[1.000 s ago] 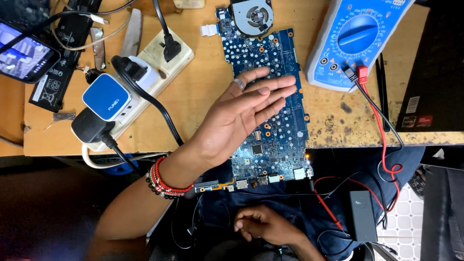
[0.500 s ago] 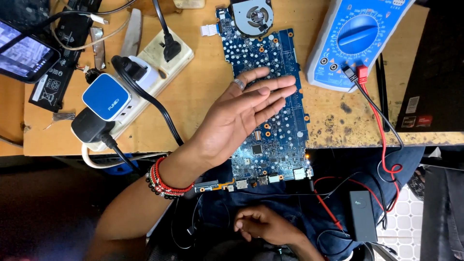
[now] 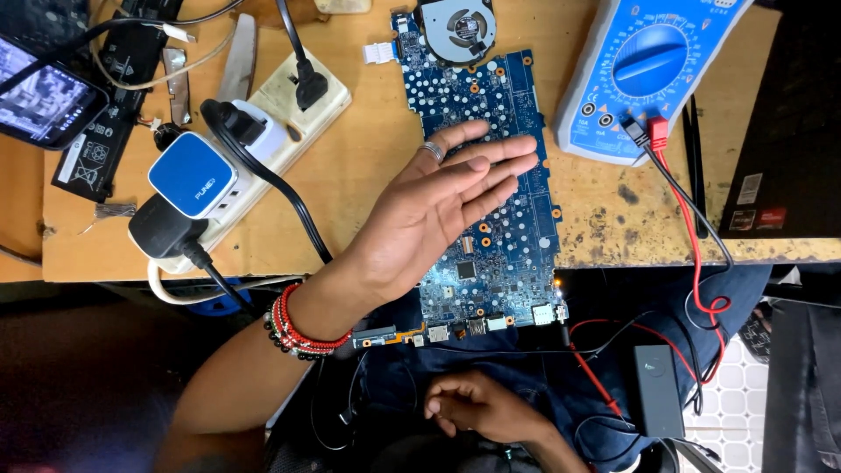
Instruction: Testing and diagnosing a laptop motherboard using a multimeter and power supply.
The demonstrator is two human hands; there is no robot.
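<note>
My left hand (image 3: 438, 206) is held flat, fingers straight and together, over a blue laptop circuit board (image 3: 504, 254) that lies on the wooden bench and juts past its front edge. A ring sits on one finger and red and black bead bracelets (image 3: 302, 328) circle the wrist. The hand holds nothing. A round cooling fan (image 3: 455, 26) sits at the board's far end. My right hand (image 3: 477, 407) rests low in my lap, below the bench edge, fingers loosely curled; whether it holds anything is hidden.
A blue multimeter (image 3: 648, 70) lies at the back right with red and black leads (image 3: 692, 228) trailing off the bench. A white power strip (image 3: 263, 123) with plugs and a blue-and-white adapter (image 3: 193, 175) lies on the left. A phone (image 3: 44, 101) is far left, a black box (image 3: 657, 390) lower right.
</note>
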